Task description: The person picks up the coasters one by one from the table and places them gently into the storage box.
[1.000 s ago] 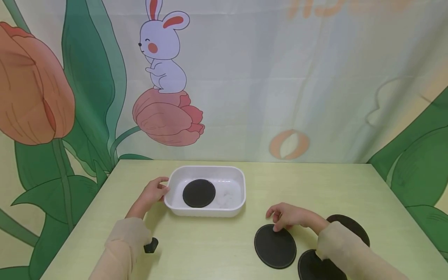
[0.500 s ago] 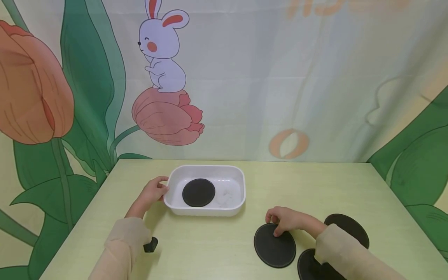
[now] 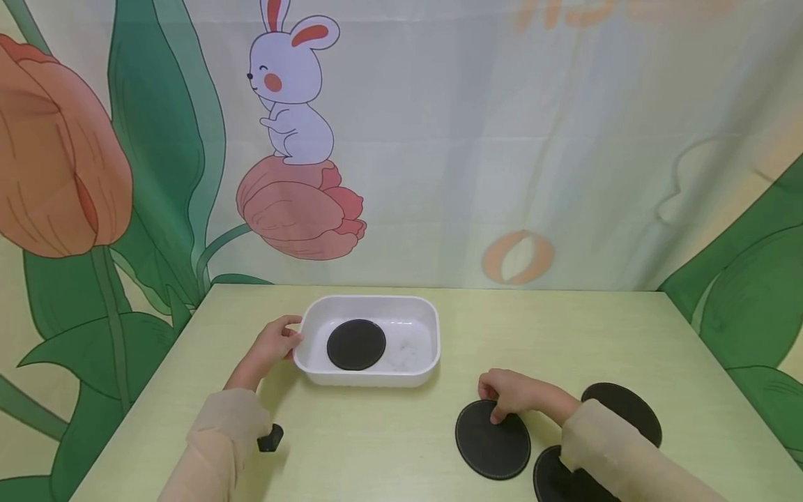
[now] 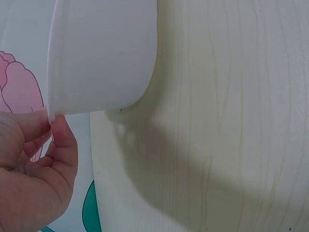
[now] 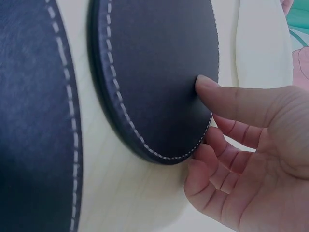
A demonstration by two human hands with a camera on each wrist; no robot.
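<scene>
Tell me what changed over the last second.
The right hand drew slightly toward the person and its fingers took hold of the nearest black coaster's far edge, thumb on top. The left hand stayed holding the white tray's rim, and the coaster in the tray kept its place.

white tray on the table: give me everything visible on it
The white rounded-rectangular tray, plastic-looking with a glossy finish, raised walls and a rolled rim, sits flat on the pale green table, left of centre. One round black stitched coaster lies inside, left of middle. The left hand grips its left rim.
</scene>
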